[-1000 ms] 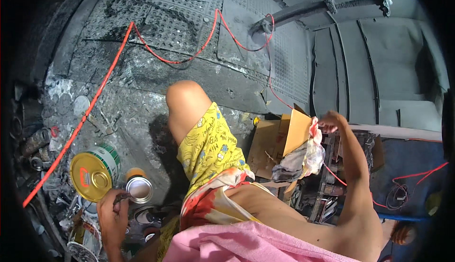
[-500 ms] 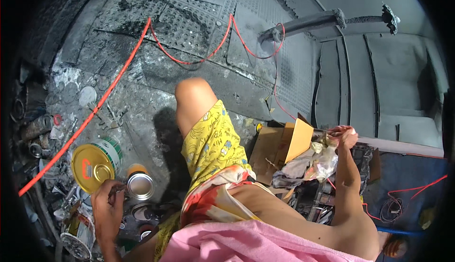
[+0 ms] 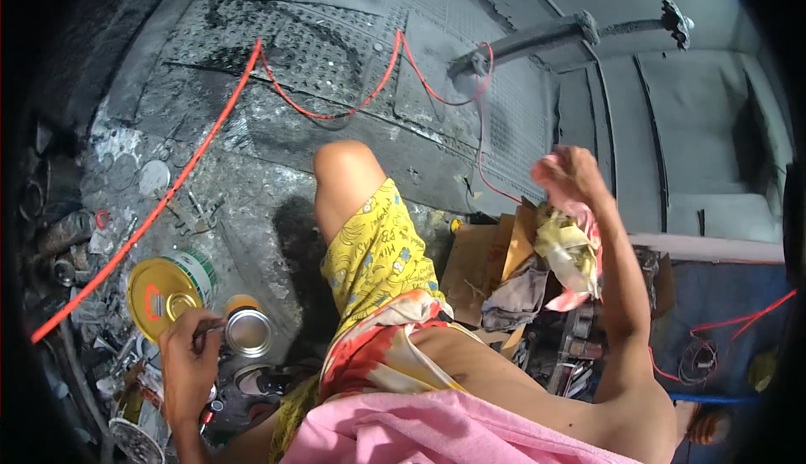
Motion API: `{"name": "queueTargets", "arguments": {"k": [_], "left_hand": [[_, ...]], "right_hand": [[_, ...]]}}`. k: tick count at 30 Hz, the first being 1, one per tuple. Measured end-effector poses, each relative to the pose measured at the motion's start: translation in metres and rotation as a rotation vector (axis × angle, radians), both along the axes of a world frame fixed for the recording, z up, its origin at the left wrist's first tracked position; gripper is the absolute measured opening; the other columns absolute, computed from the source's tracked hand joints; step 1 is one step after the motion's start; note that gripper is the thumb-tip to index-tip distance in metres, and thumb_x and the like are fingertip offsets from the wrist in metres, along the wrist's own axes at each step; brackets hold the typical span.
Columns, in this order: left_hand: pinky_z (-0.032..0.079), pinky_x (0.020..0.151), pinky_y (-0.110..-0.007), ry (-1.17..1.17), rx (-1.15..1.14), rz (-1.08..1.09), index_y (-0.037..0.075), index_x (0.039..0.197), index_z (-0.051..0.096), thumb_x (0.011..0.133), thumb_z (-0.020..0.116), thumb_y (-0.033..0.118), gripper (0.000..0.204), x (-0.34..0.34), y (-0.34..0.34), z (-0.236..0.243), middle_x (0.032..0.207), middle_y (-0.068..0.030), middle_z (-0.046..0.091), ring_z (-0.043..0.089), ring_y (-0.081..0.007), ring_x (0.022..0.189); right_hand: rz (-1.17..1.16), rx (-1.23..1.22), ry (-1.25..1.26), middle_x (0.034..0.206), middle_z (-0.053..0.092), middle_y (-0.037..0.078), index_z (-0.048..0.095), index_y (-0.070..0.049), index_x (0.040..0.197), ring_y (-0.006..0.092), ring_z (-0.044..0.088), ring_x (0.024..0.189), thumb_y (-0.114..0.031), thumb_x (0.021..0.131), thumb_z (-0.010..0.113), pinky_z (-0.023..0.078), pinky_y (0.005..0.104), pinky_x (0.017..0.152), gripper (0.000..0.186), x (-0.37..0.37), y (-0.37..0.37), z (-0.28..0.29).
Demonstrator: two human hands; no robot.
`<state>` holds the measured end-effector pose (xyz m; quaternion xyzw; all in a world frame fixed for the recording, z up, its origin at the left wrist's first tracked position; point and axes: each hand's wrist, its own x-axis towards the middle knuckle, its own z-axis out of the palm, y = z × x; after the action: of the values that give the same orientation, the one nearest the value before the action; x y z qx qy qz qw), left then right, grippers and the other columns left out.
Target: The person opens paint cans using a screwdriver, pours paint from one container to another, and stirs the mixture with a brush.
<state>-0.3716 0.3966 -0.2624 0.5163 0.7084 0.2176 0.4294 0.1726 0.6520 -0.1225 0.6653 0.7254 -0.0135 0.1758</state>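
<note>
Compared with the frame half a second earlier, our right hand has risen clear of the cardboard box and now sits well above it, fingers closed around the top of a bundle of rags that hangs below the fist, its pale yellow and red-patterned folds draping down beside the forearm. The lower folds appear to be near or touching the grey cloth heap at the box; we cannot tell which. We judge that the bundle is being lifted free of the box and is largely off its support. Our left hand has stayed low at the left, just beside the small open silver can, and is pinching a thin dark rod-like tool whose tip points toward the can rim; whether the tip touches the can cannot be determined. The larger tin with the yellow lid lies on its side just behind the hand. A red cable crosses the metal floor well beyond both hands.
</note>
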Motion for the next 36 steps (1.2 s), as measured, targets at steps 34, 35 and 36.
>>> {"name": "queueTargets", "arguments": {"k": [34, 35, 36], "left_hand": [[0.05, 0.08, -0.056, 0.045, 0.755, 0.586, 0.0, 0.107, 0.065, 0.089, 0.068, 0.021, 0.028, 0.077, 0.305, -0.08, 0.093, -0.0284, 0.07, 0.067, -0.0495, 0.091], [0.049, 0.083, -0.058, 0.079, 0.795, 0.672, 0.001, 0.111, 0.063, 0.089, 0.068, 0.019, 0.03, 0.069, 0.305, -0.095, 0.097, -0.0287, 0.07, 0.065, -0.0505, 0.095], [0.048, 0.085, -0.057, 0.054, 0.54, 0.641, 0.001, 0.116, 0.06, 0.088, 0.067, 0.015, 0.031, 0.07, 0.302, -0.09, 0.104, -0.0285, 0.069, 0.064, -0.0507, 0.1]], "right_hand": [[0.045, -0.152, 0.688, 0.091, 0.074, 0.01, 0.066, -0.002, 0.112, 0.0197, 0.07, 0.081, -0.01, 0.076, 0.077, 0.057, 0.0371, 0.075, 0.038, -0.036, 0.021, -0.062], [0.055, -0.255, 0.554, 0.084, 0.072, 0.009, 0.067, -0.001, 0.11, 0.0166, 0.068, 0.075, -0.011, 0.075, 0.078, 0.056, 0.0357, 0.068, 0.038, -0.004, 0.029, -0.035], [-0.196, -0.365, 0.265, 0.081, 0.071, 0.01, 0.07, 0.001, 0.107, 0.0159, 0.068, 0.074, -0.014, 0.073, 0.079, 0.055, 0.0357, 0.067, 0.038, 0.023, 0.03, -0.008]]}}
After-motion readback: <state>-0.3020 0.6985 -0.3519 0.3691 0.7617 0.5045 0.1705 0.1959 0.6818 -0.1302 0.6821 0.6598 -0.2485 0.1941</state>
